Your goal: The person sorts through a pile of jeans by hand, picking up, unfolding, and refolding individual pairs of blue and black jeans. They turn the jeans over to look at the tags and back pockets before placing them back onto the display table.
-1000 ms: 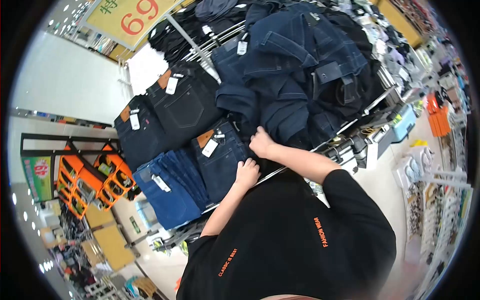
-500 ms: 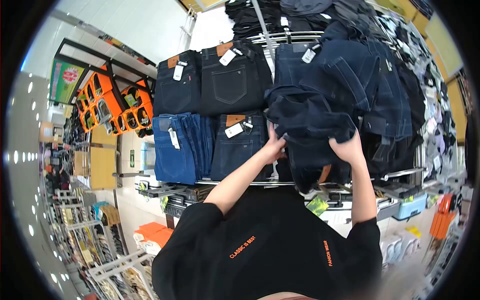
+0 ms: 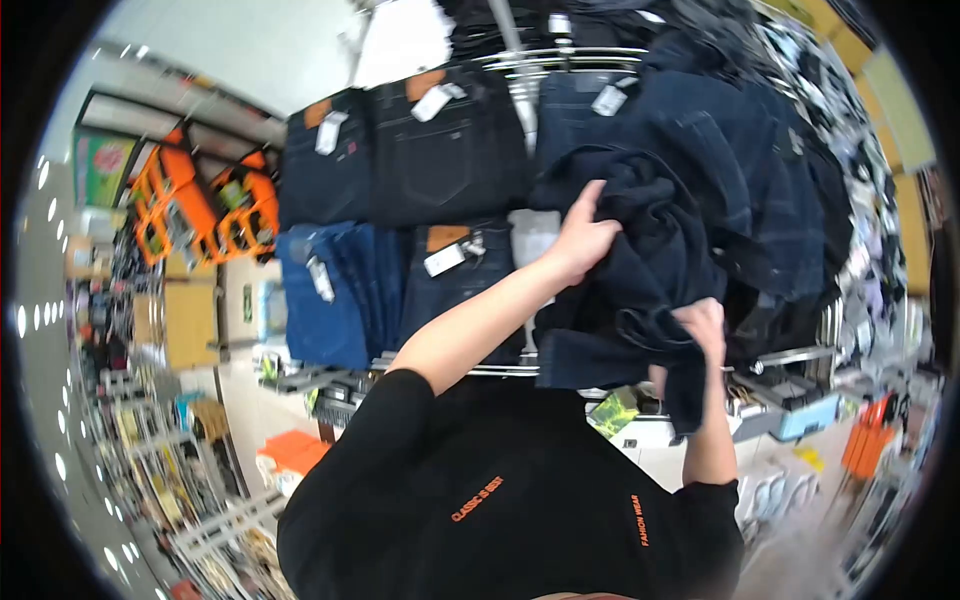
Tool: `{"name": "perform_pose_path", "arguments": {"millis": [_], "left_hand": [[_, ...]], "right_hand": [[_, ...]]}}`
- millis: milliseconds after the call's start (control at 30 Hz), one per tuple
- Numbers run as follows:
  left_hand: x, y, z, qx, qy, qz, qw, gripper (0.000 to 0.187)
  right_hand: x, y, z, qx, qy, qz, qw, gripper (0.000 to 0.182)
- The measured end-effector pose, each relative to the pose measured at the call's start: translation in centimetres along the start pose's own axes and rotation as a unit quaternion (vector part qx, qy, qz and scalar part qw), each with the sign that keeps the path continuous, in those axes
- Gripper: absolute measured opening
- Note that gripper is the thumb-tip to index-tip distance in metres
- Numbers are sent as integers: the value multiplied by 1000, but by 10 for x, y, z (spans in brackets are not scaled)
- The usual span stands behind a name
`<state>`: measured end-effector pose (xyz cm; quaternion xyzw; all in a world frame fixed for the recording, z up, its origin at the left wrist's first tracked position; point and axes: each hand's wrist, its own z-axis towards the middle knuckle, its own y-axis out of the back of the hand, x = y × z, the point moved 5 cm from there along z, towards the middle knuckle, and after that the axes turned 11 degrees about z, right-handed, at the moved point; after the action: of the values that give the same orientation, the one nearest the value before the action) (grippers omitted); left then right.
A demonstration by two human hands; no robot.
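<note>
Centrally, the left hand (image 3: pixel 585 238) contacts crumpled dark jeans (image 3: pixel 655 215) — visible digits apart, grip indeterminable. Right of centre, the right hand (image 3: pixel 704 325) holds them — fingers clamped on denim.

Motion blurs the right hand (image 3: pixel 703 322), partly covered by the dark jeans (image 3: pixel 655 245). Print on the white tag (image 3: pixel 445 260) is too small to read. The black shirt (image 3: pixel 530 520) runs past the bottom edge.
</note>
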<state>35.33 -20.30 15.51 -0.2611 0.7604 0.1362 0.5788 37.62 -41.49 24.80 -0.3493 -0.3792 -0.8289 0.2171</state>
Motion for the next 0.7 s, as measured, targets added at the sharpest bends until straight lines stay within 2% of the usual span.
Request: {"name": "perform_pose_path", "arguments": {"millis": [67, 133, 167, 200, 267, 333, 433, 467, 533, 600, 633, 667, 700], "left_hand": [[12, -10, 14, -2, -41, 5, 999, 75], [-3, -30, 22, 26, -52, -6, 998, 78], [7, -34, 38, 40, -109, 74, 991, 84], [6, -37, 49, 24, -167, 211, 963, 90], [-22, -51, 64, 44, -145, 414, 898, 98], [-16, -56, 96, 55, -134, 441, 886, 104], [7, -48, 131, 56, -131, 434, 890, 108], [12, -44, 135, 60, -138, 437, 887, 106], [49, -18, 154, 58, -289, 400, 868, 102], [100, 28, 165, 61, -349, 386, 852, 89], [123, 51, 162, 81, -255, 337, 903, 66], [154, 74, 164, 132, -192, 461, 856, 53], [186, 98, 163, 195, -145, 580, 778, 42]], "right_hand": [[-1, -10, 2, 11, 28, -92, 995, 49], [-16, -24, 0, 23, -7, -185, 982, 61], [-24, -29, -1, 3, -30, -203, 979, 65], [-29, -34, 0, -18, -55, -219, 974, 69], [-48, -32, 10, -48, -156, -165, 973, 73], [-50, -11, 33, -102, -175, -153, 967, 71], [-87, -25, 38, -94, -233, -84, 964, 64], [-104, -38, 34, -90, -241, -74, 963, 65], [-111, -59, 33, -66, -201, -96, 973, 59], [-120, -95, 31, 20, -210, -131, 969, 55], [-123, -112, 29, 39, -187, -143, 971, 52], [-132, -133, 24, 51, -176, -139, 973, 52], [-150, -159, 15, 60, -167, -142, 974, 53]]}}
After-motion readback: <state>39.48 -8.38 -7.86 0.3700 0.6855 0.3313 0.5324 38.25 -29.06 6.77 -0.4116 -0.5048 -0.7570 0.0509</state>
